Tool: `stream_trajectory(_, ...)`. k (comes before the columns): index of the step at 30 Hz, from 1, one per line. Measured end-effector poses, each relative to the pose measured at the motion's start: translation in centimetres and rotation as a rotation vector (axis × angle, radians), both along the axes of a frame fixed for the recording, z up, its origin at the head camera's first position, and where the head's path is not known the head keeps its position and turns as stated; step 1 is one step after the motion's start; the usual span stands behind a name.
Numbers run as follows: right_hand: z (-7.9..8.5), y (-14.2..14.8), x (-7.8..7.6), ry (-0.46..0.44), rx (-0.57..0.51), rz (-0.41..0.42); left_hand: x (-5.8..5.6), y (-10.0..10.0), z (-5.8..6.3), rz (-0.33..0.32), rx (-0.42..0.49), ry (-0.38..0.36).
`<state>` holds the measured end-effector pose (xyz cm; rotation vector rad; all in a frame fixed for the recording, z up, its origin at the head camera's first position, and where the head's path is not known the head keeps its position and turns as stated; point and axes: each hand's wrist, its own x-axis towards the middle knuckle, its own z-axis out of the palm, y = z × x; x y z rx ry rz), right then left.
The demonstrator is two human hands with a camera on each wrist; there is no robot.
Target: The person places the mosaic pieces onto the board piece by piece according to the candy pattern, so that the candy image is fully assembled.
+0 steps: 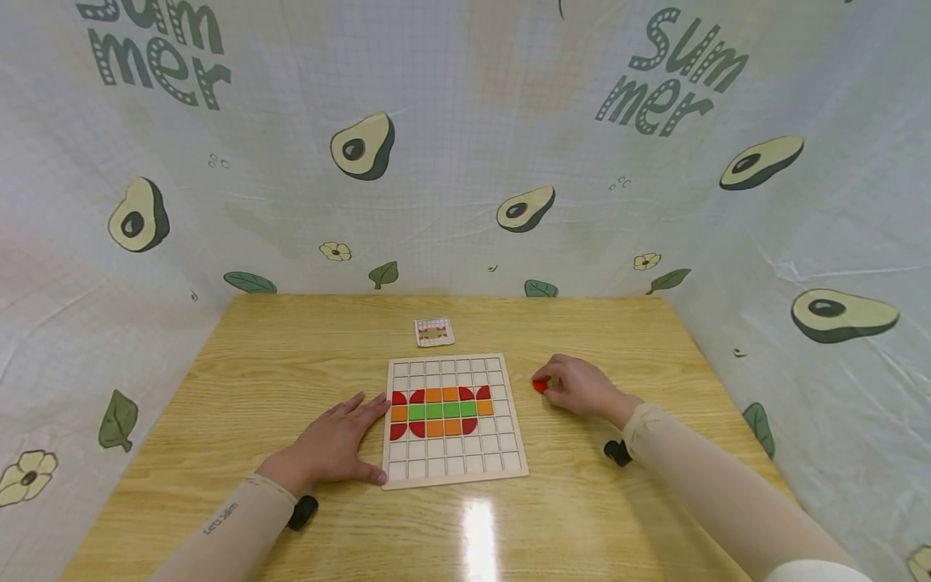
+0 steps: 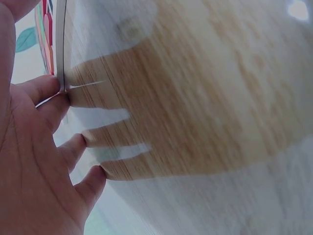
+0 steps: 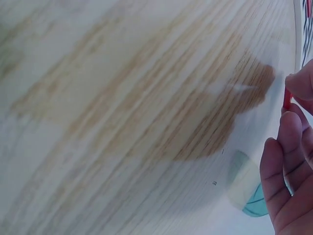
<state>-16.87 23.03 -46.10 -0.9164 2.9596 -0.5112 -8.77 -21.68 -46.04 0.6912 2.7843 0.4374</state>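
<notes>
A square wooden grid board (image 1: 454,467) lies on the table, and my left hand (image 1: 327,443) rests at its left edge. The fingers of that hand are spread, with fingertips against the board's side in the left wrist view. Across the board's middle rows sit green square tiles (image 1: 433,411), orange square tiles (image 1: 443,394) and red rounded tiles (image 1: 469,424). To the right of the board, my right hand (image 1: 582,388) pinches a small red tile (image 1: 540,386) between thumb and fingers. The right wrist view shows this red tile (image 3: 287,97) edge-on, partly hidden by the fingertips.
Behind the board lies a small card (image 1: 434,331) printed with a grid and a similar coloured pattern. The wooden table (image 1: 291,339) is glossy, with a bright reflection in front of the board. A patterned cloth (image 1: 451,162) hangs around the back and sides.
</notes>
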Motion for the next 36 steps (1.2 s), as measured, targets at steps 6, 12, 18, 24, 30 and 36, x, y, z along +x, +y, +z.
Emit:
stream_trajectory(6,0.2,0.1,0.3,-0.01,-0.008,-0.003,0.0,0.0,0.1,-0.001,0.004,0.001)
stream_trajectory(12,0.3,-0.1,0.5,-0.018,-0.01,0.003,0.0,0.0,0.0,-0.001,0.005,0.0)
stream_trajectory(18,0.4,-0.8,0.9,-0.025,-0.028,0.023,0.0,0.0,0.1,0.002,-0.001,0.001)
stream_trajectory(24,1.1,-2.3,1.6,-0.049,-0.03,0.055,0.0,0.0,0.1,0.002,0.002,0.001)
stream_trajectory(30,1.4,-4.3,2.5,-0.065,-0.05,0.12,0.0,0.0,0.1,0.0,0.003,0.004)
stream_trajectory(36,1.2,-6.4,3.3,-0.094,-0.022,0.172,0.0,-0.1,0.0,-0.004,0.0,0.002)
